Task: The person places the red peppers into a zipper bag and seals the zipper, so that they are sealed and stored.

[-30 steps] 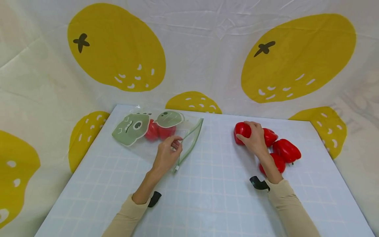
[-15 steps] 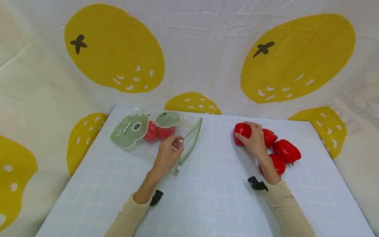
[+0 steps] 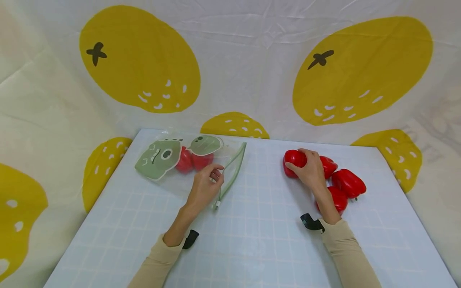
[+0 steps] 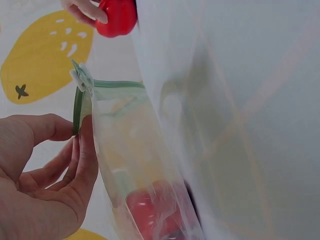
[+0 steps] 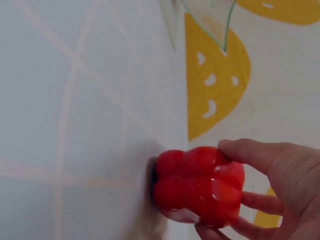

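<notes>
A clear zip bag (image 3: 158,160) with green dinosaur prints lies at the left of the table, its green-edged mouth gaping to the right. Two red bell peppers (image 3: 184,161) show through its plastic. My left hand (image 3: 204,187) pinches the near edge of the mouth between thumb and fingers, as the left wrist view shows at the green zip strip (image 4: 77,111). On the right, my right hand (image 3: 309,168) grips another red bell pepper (image 5: 197,185), fingers and thumb around its sides. In the right wrist view the pepper's lobed end faces the table, close over it.
Beside my right hand lie three more red bell peppers: one behind the fingers (image 3: 327,166), one farther right (image 3: 348,183), one partly under the forearm (image 3: 336,198). A white cloth (image 3: 248,72) with yellow fruit prints hangs behind the gridded white table (image 3: 252,240).
My right hand has shifted very slightly left with its bell pepper. The left hand keeps its pinch on the bag's edge, nearly still.
</notes>
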`<move>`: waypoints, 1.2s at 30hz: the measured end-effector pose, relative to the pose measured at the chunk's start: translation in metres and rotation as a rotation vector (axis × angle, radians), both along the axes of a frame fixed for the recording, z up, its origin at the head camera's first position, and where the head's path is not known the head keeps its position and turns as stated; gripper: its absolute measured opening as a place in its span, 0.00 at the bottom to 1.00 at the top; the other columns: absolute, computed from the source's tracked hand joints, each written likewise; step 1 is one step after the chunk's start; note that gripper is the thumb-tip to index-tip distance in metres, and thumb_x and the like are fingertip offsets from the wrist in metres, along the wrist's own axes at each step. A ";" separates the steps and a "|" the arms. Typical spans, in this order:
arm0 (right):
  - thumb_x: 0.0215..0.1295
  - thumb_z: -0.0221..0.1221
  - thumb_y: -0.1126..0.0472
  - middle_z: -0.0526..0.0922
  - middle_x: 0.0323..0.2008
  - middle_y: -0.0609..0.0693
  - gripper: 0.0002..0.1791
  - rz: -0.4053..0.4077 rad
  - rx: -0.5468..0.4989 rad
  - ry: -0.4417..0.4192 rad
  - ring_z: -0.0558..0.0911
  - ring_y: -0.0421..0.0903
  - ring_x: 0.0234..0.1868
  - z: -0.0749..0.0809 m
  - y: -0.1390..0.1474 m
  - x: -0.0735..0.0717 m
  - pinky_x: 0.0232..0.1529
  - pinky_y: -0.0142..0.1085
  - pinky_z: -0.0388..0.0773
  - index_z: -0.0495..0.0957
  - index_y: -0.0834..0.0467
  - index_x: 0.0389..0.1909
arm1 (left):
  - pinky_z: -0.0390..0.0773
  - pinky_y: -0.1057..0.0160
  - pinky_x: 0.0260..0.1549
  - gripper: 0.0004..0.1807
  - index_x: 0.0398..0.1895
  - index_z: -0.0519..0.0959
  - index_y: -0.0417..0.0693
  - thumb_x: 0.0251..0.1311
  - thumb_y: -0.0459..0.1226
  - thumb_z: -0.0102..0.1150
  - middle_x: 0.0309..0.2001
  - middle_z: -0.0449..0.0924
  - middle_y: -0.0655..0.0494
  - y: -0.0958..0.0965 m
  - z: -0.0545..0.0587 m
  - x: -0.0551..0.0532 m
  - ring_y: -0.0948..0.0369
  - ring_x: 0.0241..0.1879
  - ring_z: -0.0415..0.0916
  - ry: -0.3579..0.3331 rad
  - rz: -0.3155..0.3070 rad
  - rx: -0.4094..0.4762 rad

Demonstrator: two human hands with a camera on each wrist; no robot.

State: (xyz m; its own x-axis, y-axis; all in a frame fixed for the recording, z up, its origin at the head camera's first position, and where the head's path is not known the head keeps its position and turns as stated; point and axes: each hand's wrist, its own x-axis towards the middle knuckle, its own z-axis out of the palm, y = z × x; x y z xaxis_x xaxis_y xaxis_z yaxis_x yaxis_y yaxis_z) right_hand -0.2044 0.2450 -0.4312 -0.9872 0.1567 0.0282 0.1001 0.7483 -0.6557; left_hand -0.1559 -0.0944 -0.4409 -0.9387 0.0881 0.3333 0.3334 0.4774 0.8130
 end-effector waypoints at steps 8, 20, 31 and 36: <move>0.60 0.72 0.53 0.66 0.70 0.64 0.44 0.014 -0.099 -0.011 0.66 0.64 0.69 0.002 -0.007 0.004 0.56 0.62 0.78 0.63 0.58 0.74 | 0.84 0.65 0.33 0.11 0.47 0.83 0.38 0.62 0.27 0.65 0.33 0.83 0.50 0.000 0.001 0.000 0.57 0.33 0.80 -0.027 0.003 0.001; 0.63 0.70 0.47 0.66 0.73 0.59 0.43 0.022 -0.276 -0.119 0.67 0.61 0.70 0.009 -0.033 0.006 0.60 0.57 0.78 0.63 0.53 0.75 | 0.84 0.65 0.34 0.11 0.47 0.83 0.39 0.62 0.27 0.66 0.34 0.83 0.50 -0.001 0.002 0.002 0.57 0.34 0.81 -0.027 0.005 0.002; 0.62 0.70 0.44 0.67 0.72 0.53 0.42 0.079 -0.415 -0.146 0.69 0.56 0.69 0.011 -0.063 0.008 0.59 0.53 0.80 0.66 0.49 0.74 | 0.84 0.66 0.33 0.11 0.47 0.83 0.38 0.62 0.27 0.66 0.33 0.83 0.50 0.000 0.002 0.002 0.57 0.33 0.81 -0.020 0.011 -0.008; 0.62 0.71 0.44 0.68 0.71 0.52 0.41 0.119 -0.486 -0.130 0.70 0.55 0.67 0.010 -0.077 0.009 0.57 0.51 0.81 0.67 0.49 0.73 | 0.84 0.65 0.33 0.10 0.47 0.83 0.38 0.62 0.27 0.65 0.33 0.83 0.50 0.000 0.002 0.002 0.57 0.33 0.80 -0.021 0.015 -0.010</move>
